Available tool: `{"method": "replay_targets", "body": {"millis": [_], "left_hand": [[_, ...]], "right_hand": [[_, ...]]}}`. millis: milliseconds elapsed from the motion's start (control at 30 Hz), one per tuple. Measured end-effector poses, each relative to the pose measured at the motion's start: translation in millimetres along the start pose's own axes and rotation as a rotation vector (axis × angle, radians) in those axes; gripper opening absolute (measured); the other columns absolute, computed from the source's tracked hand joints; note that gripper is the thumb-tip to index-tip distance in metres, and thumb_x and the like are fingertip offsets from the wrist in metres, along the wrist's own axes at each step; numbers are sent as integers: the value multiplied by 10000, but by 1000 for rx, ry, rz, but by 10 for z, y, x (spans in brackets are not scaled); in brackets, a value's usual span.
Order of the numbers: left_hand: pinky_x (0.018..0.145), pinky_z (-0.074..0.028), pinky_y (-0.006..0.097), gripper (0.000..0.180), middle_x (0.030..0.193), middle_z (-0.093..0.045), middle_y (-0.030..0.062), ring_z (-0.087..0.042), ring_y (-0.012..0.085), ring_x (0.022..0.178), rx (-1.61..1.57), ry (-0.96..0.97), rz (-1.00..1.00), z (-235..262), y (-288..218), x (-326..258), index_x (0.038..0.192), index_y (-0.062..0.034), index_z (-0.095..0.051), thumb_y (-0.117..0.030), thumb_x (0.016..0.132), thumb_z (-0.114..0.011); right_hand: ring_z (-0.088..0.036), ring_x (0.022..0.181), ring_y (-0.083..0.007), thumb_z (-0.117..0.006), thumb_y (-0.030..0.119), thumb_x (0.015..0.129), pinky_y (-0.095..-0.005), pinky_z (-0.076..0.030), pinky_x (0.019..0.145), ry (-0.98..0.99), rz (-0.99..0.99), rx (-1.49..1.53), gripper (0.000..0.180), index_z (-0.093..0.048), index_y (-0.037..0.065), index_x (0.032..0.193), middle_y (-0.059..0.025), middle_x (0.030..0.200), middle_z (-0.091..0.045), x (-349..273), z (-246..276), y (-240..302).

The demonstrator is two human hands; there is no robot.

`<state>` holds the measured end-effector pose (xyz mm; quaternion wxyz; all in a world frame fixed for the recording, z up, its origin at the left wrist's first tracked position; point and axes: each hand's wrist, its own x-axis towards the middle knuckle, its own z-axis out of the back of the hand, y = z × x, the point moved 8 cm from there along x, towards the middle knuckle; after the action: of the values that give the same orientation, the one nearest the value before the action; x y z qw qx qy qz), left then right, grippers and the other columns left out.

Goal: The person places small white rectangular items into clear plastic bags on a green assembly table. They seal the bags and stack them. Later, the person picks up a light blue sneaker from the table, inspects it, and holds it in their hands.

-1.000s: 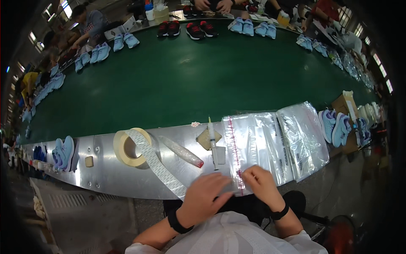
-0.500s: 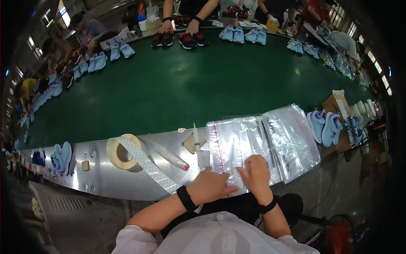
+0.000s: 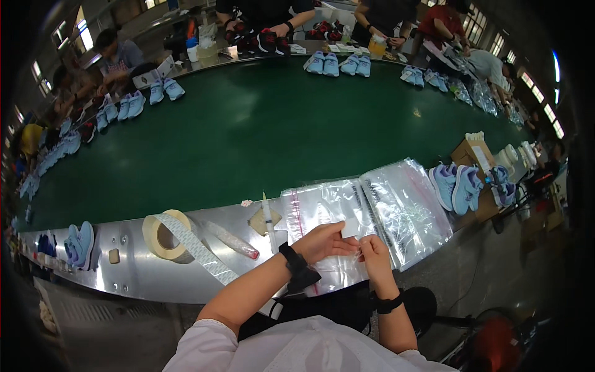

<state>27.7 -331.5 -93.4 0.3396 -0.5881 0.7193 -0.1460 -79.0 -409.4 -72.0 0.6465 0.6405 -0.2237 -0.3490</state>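
My left hand [image 3: 323, 243] is over the stack of clear plastic bags [image 3: 328, 204], palm partly turned up, thumb closed on a small white label [image 3: 351, 227]. Just right of it, my right hand [image 3: 376, 255] has thumb and index finger pinched at the left fingertips. What that pinch holds is too small to make out. The bags lie in two overlapping piles, one with a red line along its left edge. A roll of white labels [image 3: 162, 239] lies to the left, its printed strip [image 3: 201, 248] running under my left forearm.
A syringe-like tube [image 3: 268, 220] and a wrapped clear roll [image 3: 229, 240] lie on the metal ledge. Light blue shoes stand at the left [image 3: 79, 245] and beside a cardboard box [image 3: 472, 152] at the right. Beyond the green belt [image 3: 242, 136], several people handle shoes.
Both hands have risen off the lower part of the bags and come together, the white label now showing at my left thumb. Across the belt, a person has lifted dark red-trimmed shoes.
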Motion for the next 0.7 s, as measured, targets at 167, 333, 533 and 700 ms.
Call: {"method": "replay_targets", "body": {"millis": [167, 333, 533, 700], "left_hand": [[812, -536, 356, 288, 1101, -601, 165, -636, 264, 992, 123, -98, -61, 102, -9, 61, 1104, 40, -560, -168, 933, -457], [772, -545, 425, 320, 1053, -554, 172, -633, 296, 917, 83, -88, 62, -46, 2, 329, 1084, 75, -505, -194, 911, -480], [915, -474, 485, 678, 1361, -391, 262, -462, 410, 1215, -229, -25, 194, -220, 46, -643, 1421, -21, -177, -510, 973, -322], [883, -500, 403, 446, 1213, -556, 235, -589, 343, 1080, 38, -332, -141, -99, -144, -1916, 1276, 32, -454, -304, 1004, -346]], "right_hand": [[-484, 789, -82, -443, 106, 954, -224, -398, 708, -85, 247, 17, 174, -547, 12, 851, -39, 932, -564, -25, 235, 450], [-538, 908, -159, -600, 117, 875, -262, -423, 798, 244, 276, -183, 192, -555, -2, 1018, -88, 1066, -565, -93, -231, 549], [-543, 1087, -320, -782, 178, 649, -371, -456, 851, 291, 664, -864, 629, -515, 22, 1197, -160, 1196, -539, -650, -486, 745], [-628, 860, -202, -585, 153, 873, -318, -481, 710, 130, 206, -376, 191, -613, 1, 987, -112, 936, -651, -259, 20, 430]]}}
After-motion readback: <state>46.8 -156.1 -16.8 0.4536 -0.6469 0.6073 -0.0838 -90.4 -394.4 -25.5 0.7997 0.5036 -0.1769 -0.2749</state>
